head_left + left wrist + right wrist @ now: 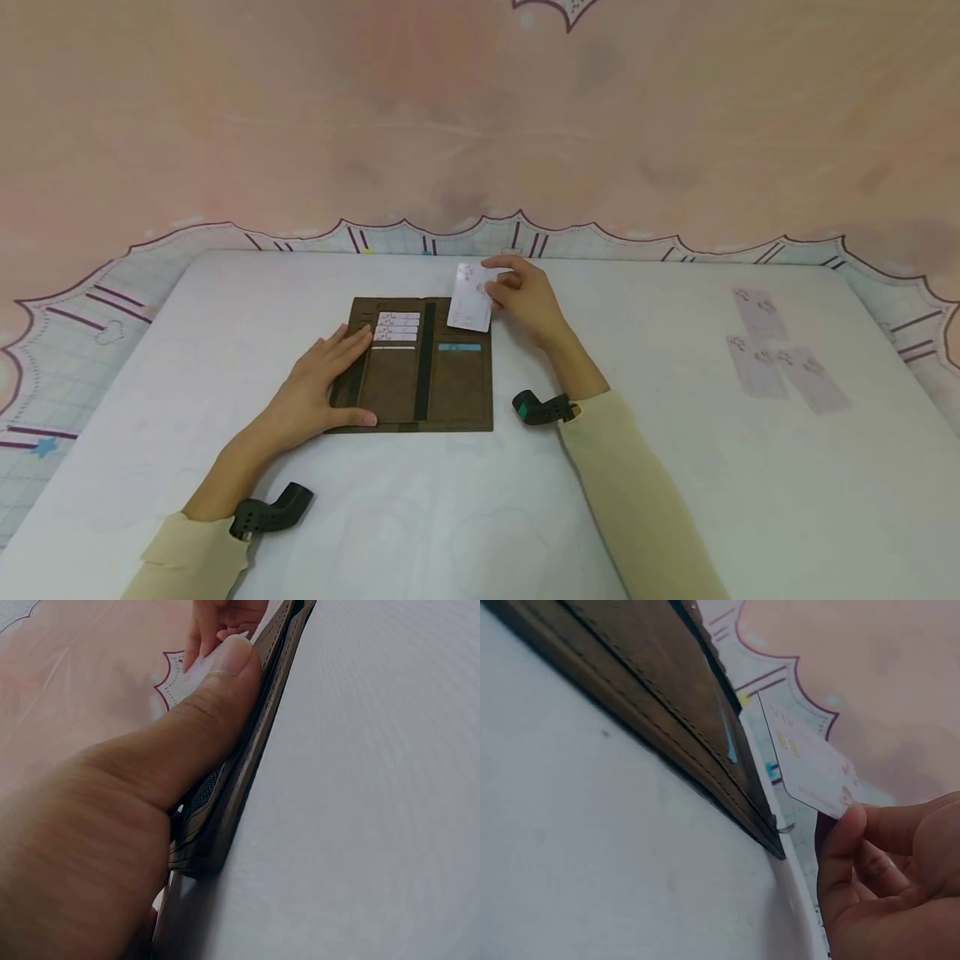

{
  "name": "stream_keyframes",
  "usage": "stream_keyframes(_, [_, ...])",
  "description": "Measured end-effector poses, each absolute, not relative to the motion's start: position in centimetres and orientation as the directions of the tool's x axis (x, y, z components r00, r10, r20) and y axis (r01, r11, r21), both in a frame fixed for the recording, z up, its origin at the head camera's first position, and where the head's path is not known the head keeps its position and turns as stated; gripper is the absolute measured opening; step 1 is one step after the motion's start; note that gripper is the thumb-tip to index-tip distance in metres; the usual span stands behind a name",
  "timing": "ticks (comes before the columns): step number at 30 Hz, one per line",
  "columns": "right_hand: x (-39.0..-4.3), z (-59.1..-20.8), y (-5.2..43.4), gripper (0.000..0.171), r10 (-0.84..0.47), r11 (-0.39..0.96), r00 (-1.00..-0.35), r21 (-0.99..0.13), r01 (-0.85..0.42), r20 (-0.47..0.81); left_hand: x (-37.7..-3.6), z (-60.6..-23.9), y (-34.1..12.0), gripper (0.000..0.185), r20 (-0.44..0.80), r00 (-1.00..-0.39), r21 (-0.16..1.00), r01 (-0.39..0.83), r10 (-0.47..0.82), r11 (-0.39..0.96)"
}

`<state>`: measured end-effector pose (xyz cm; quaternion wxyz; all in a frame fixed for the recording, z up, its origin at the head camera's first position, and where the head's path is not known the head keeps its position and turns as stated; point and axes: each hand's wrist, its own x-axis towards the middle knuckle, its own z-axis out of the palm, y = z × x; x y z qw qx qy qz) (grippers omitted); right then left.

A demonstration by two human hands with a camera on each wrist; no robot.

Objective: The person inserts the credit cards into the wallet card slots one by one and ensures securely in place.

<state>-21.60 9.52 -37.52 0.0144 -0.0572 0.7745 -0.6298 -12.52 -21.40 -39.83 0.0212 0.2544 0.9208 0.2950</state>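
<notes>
A brown bifold wallet (461, 392) lies open on the white table. White cards (396, 327) stand stacked in the slots of its left panel, and a blue-edged card (460, 347) shows in a right-panel slot. My left hand (311, 379) rests on the wallet's left side, fingers spread, thumb (202, 712) along its near edge. Between thumb and fingers my right hand (528, 300) pinches a white card (469, 300) by its right edge, over the right panel's upper part. In the right wrist view this card (806, 757) shows a gold chip.
Several pale cards (757, 367) lie on the table at the right. Along the table's far edge runs a patterned cloth (450, 237) with a scalloped border. A dark camera (272, 510) is strapped to the left wrist, another (542, 408) to the right.
</notes>
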Motion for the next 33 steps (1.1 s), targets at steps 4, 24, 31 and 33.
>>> stream_keyframes(4, [-21.6, -37.7, 9.1, 0.03, -0.123, 0.183, -0.99, -0.979, -0.091, 0.069, -12.5, -39.8, -21.3, 0.106, 0.123, -0.866, 0.55, 0.466, 0.484, 0.693])
stream_keyframes(24, [-21.5, -38.3, 8.4, 0.029, -0.191, 0.261, -0.98, -0.96, -0.099, 0.049, -12.5, -40.0, -21.4, 0.106, 0.136, -0.864, 0.548, 0.473, 0.484, 0.69])
stream_keyframes(31, [-21.4, -38.4, 8.7, 0.028, -0.2, 0.289, -0.979, -0.952, -0.103, 0.045, -12.5, -40.0, -21.3, 0.106, 0.136, -0.865, 0.554, 0.47, 0.483, 0.687])
stream_keyframes(33, [-21.4, -38.4, 8.9, 0.027, -0.203, 0.303, -0.978, -0.948, -0.101, 0.04, -12.5, -40.0, -21.4, 0.106, 0.135, -0.866, 0.555, 0.468, 0.481, 0.687])
